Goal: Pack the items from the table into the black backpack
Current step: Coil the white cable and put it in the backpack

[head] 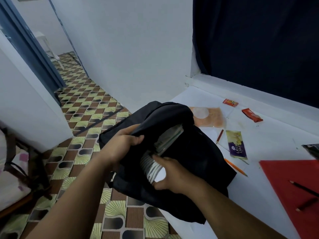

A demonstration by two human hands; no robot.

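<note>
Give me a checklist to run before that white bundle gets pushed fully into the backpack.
1. Backpack mouth held open by left hand: ok.
2. Right hand grips white bundle: ok.
3. Bundle lined up with the opening: ok, partly inside.
4. Room beside the books already in: cannot tell.
5. Backpack steady on table edge: not ok, it overhangs the floor.
6. Items left on table: not ok, cake pack and pencils remain.
</note>
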